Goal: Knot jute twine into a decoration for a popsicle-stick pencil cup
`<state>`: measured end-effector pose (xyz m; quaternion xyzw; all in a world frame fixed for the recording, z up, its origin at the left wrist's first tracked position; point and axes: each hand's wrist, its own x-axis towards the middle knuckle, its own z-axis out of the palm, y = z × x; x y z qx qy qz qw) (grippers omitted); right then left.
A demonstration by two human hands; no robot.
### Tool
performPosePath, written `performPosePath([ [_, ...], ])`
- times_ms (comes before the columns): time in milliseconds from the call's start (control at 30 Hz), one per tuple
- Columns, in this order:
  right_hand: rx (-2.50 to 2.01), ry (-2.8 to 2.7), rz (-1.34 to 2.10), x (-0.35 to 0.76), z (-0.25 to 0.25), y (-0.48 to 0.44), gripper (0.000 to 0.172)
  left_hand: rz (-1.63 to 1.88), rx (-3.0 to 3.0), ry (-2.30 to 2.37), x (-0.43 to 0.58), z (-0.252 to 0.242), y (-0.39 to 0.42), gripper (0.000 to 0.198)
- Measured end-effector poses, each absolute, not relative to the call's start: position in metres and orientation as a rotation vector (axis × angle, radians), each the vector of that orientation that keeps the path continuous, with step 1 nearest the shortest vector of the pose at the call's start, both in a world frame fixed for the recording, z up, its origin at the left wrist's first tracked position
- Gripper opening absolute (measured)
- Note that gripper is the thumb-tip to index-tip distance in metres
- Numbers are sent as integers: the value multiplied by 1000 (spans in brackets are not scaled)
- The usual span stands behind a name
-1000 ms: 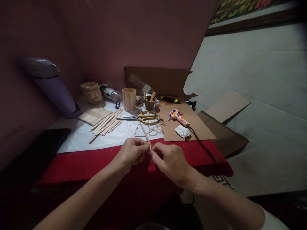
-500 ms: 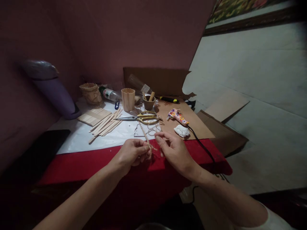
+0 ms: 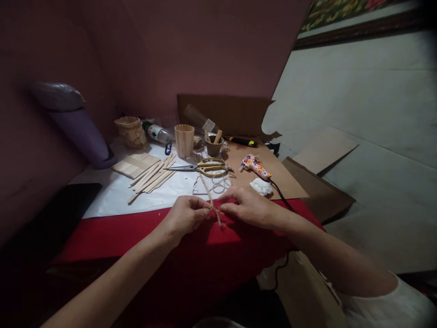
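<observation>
Thin brown twine (image 3: 206, 186) runs from the table toward me, with a small knot or loop at my fingers and a loose end hanging below it. My left hand (image 3: 186, 216) pinches the twine between thumb and forefinger at the knot. From the other side, my right hand (image 3: 248, 207) brings thumb and forefinger together on a short strand by the same knot. Its other fingers are partly hidden. Just beyond the hands lie gold-handled scissors (image 3: 209, 168), blades pointing left. More twine curls loosely on the table beneath and in front of the handles.
Flat wooden sticks (image 3: 153, 176) lie left of the scissors. Behind stand a stick-sided cup (image 3: 184, 142), a decorated cup (image 3: 132, 133) and a small pot (image 3: 214, 148). To the right are a patterned glue gun (image 3: 256, 166), its black cord and a white lump (image 3: 261, 187).
My right hand has moved left to the knot, its fingers closing on the twine. The loose end now hangs lower, while my left hand keeps its pinch.
</observation>
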<state>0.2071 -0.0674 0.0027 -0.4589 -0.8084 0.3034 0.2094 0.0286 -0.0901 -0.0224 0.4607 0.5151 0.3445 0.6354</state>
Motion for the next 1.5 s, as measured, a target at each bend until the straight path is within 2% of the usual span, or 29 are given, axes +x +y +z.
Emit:
performPosePath([
  [67, -1327, -2086, 957, 205, 7, -68, 15, 775, 1053, 1177, 28, -22, -90, 13],
  [233, -1307, -1753, 1748, 189, 4, -73, 32, 756, 1085, 1131, 27, -19, -92, 15],
  [300, -1294, -1689, 1852, 184, -1, -74, 34, 754, 1101, 1119, 27, -20, -92, 14],
  [533, -1470, -1818, 1536, 179, -17, -68, 31, 852, 1470, 1356, 21, -33, -90, 9],
  [733, -1450, -1634, 1712, 177, -20, -71, 28, 936, 1829, 1573, 19, -28, -104, 11],
  [900, -1226, -1420, 1924, 178, -21, -74, 24, 990, 1976, 1534, 28, -28, -125, 13],
  [1067, -1130, -1459, 1952, 185, -22, -75, 19, 1144, 1788, 1447, 27, -28, -121, 18],
  [1133, -1141, -1495, 1915, 187, -23, -75, 19, 1114, 1563, 1473, 27, -26, -113, 20],
  [1267, -1223, -1613, 1716, 186, -29, -74, 14, 803, 1408, 1298, 30, -28, -99, 24],
  [1500, -1311, -1965, 1298, 190, -27, -77, 9, 843, 1506, 1392, 31, -38, -93, 22],
])
